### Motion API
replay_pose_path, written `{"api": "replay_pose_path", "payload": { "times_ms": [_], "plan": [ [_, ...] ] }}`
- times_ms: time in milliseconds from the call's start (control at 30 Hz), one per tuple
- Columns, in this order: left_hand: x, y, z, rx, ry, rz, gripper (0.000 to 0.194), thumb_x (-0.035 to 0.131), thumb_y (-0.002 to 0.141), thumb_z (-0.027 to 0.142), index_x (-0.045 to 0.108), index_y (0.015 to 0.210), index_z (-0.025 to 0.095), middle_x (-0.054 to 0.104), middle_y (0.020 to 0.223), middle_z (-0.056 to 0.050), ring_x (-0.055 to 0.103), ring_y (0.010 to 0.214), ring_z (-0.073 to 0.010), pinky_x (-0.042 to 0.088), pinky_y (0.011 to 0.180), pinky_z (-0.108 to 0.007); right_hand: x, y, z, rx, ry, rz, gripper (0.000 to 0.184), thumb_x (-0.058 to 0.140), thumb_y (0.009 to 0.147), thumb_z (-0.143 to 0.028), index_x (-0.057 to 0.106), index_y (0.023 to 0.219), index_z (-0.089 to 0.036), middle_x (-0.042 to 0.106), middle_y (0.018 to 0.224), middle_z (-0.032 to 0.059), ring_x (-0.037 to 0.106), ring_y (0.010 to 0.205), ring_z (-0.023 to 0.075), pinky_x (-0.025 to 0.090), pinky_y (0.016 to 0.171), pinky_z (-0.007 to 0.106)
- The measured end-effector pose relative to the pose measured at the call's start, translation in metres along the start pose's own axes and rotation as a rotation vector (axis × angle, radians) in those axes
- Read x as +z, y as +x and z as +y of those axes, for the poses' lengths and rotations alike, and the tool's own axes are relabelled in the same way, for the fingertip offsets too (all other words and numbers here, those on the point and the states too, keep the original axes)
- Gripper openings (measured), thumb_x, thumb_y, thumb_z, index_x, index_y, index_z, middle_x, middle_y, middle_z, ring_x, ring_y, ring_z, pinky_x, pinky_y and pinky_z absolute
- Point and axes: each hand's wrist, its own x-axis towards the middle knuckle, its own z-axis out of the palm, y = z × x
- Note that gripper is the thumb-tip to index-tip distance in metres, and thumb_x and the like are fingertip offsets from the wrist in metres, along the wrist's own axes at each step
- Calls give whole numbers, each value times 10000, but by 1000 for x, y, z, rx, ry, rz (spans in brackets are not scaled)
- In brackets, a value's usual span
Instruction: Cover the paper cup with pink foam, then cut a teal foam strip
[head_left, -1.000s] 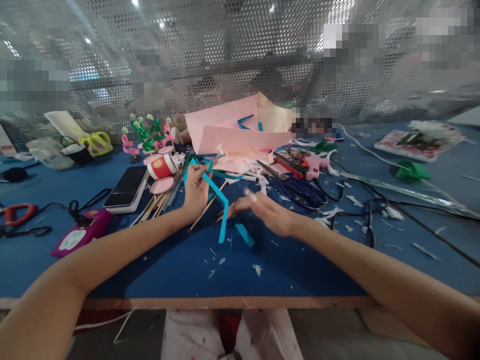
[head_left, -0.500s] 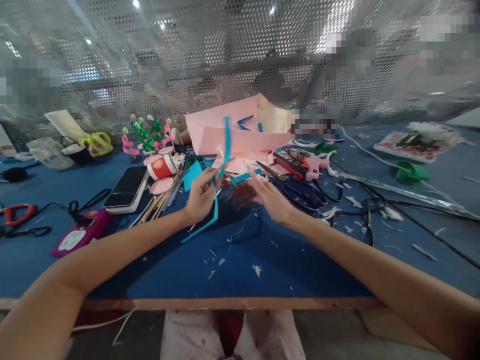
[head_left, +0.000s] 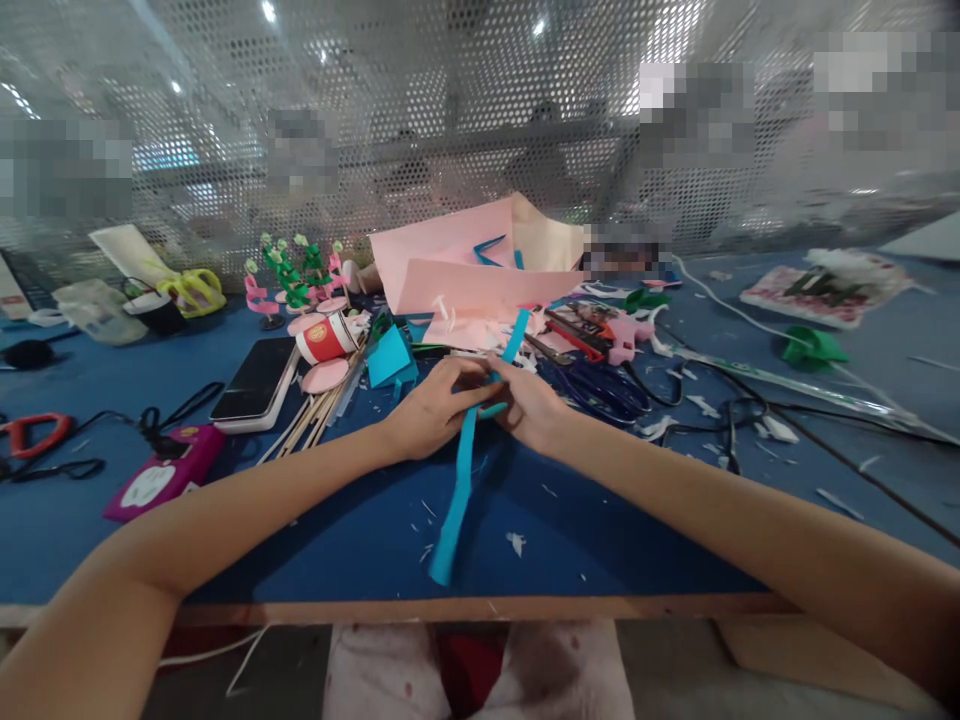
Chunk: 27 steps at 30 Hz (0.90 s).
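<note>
My left hand [head_left: 433, 408] and my right hand [head_left: 531, 402] meet above the blue table. Both are closed on a long blue paper strip [head_left: 459, 490]; its lower end hangs toward the table's front edge and its upper end sticks out past the fingers. A short curled bit of blue paper juts out between the two hands. The fingertips partly hide one another. Beyond the left hand lies a square of blue paper [head_left: 390, 357]. Behind the hands stands a folded pink paper sheet [head_left: 480, 285].
Left of my hands are wooden sticks [head_left: 311, 420], a paper cup [head_left: 328, 338], a phone-like device [head_left: 256, 382] and a purple box [head_left: 166, 470]. Green and pink paper plants [head_left: 296, 275] stand behind. At right lie dark blue-handled scissors [head_left: 604, 390], a pink glue gun [head_left: 626, 335], black cables and white scraps.
My hands have come together around the blue strip. Its upper end has tipped to the right, and the hanging end has swung from the left to below the hands.
</note>
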Motion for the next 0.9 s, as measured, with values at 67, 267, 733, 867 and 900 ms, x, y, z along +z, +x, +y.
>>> {"api": "replay_pose_path", "payload": {
  "times_ms": [67, 267, 733, 867, 900],
  "plan": [
    [0, -1, -2, -30, -53, 47, 324, 435, 870, 161, 542, 1164, 245, 484, 1091, -98, 477, 1060, -195, 473, 872, -413, 0, 9, -4, 14, 15, -29, 308, 348, 923, -265, 623, 823, -170, 626, 581, 11, 508, 424, 96, 439, 418, 214],
    [-7, -2, -5, -267, -204, 177, 248, 426, 888, 276, 659, 968, 243, 559, 1051, -74, 506, 1057, -191, 430, 917, -411, -9, 31, -15, -146, -40, -71, 279, 364, 921, -267, 629, 912, -179, 628, 612, -8, 492, 453, 72, 435, 463, 195],
    [-9, 3, -2, -639, -603, 303, 386, 466, 814, 525, 641, 768, 183, 607, 644, -18, 555, 623, -133, 484, 704, -309, -17, 26, -18, -96, -27, -205, 305, 499, 864, -337, 464, 607, -177, 428, 546, -37, 351, 417, 36, 371, 399, 157],
    [-9, 3, -3, -647, -605, 257, 401, 458, 812, 538, 634, 735, 185, 592, 640, -21, 545, 633, -137, 465, 657, -293, -22, 28, -18, -169, -41, -144, 179, 464, 849, -140, 527, 685, -172, 544, 668, 8, 414, 475, 44, 395, 426, 159],
    [-9, 3, -3, -645, -610, 258, 401, 457, 813, 536, 630, 723, 186, 590, 632, -22, 548, 640, -139, 462, 654, -292, -23, 28, -18, -163, -60, -147, 173, 459, 844, -129, 536, 694, -168, 557, 677, 14, 403, 463, 42, 365, 394, 159]
  ]
}}
